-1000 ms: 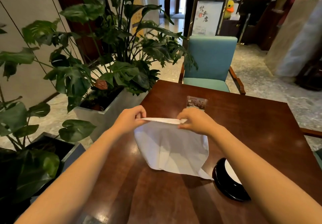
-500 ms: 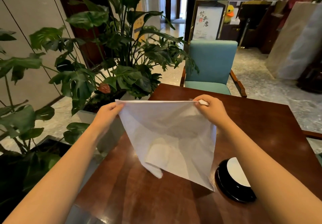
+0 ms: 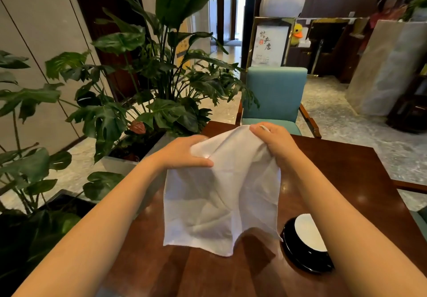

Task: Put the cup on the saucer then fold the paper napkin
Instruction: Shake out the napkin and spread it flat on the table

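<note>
the thin paper napkin (image 3: 219,199) could tear if the hands pull apart too hard, and its loose lower corner could brush the cup (image 3: 309,234) on its saucer (image 3: 298,257) just beside it (both partly hidden by the forearm). the left hand (image 3: 184,153) grips the napkin's upper left, thumb across the front; the right hand (image 3: 272,149) pinches the top right, fingers curled. the napkin hangs above the table (image 3: 346,181).

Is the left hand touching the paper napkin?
Touching. The head view shows the left hand gripping the paper napkin near its top, thumb across its front.
</note>
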